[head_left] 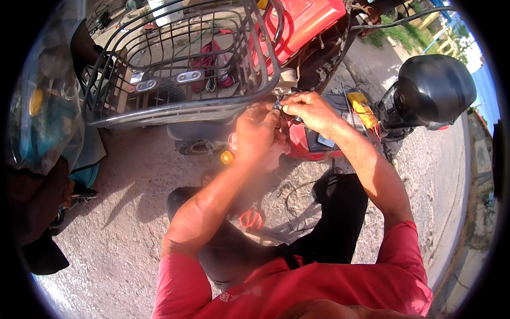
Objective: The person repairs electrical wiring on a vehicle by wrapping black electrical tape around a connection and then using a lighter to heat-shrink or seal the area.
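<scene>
On my feed I see the left hand (257,127) and right hand (312,110) meet just beyond the right end of the basket (159,113), over the red vehicle (298,139). Both sets of fingers pinch narrowly on a small dark part (278,106), which sits between the fingertips; I cannot make out its exact shape. Outdoors, rough pale ground (133,207) spreads below, sunlit and crossed by shadows. Orange handles (257,219) lie between the legs. A yellow meter (363,109) rests to the right, and grass (390,36) grows farther off.
</scene>
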Motion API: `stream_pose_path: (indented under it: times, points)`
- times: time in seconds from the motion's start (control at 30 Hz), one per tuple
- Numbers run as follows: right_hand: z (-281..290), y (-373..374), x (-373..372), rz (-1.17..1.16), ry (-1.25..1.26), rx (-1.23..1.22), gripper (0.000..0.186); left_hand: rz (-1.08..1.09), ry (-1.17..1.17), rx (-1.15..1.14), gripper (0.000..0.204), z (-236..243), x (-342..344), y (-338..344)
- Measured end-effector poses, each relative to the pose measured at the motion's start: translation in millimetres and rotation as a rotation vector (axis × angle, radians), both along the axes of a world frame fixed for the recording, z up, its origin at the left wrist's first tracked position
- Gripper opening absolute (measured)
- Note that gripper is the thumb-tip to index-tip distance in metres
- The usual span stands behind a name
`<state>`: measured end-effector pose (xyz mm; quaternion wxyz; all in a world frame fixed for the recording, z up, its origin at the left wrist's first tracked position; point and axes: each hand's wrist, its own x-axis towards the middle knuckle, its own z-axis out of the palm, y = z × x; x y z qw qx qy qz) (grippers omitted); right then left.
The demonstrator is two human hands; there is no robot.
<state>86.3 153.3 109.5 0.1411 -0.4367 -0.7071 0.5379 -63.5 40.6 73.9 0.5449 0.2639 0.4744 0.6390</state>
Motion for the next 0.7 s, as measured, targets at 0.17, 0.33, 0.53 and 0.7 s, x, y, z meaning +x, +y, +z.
stream_pose_path:
  times: [0.17,0.33,0.53,0.7]
  points:
    - [3,-1,0,0.003,-0.001,0.014,0.027,0.041,-0.062,0.039,0.019,-2,1,1]
    - [4,1,3,-0.007,0.019,0.049,0.028,0.031,-0.106,0.037,0.013,4,1,1]
    - [7,1,2,0.026,0.036,0.017,0.027,0.022,-0.051,0.037,0.013,-3,-1,4]
    - [13,-8,-5,-0.021,-0.023,0.010,0.026,0.029,0.082,0.064,0.020,4,-1,-4]
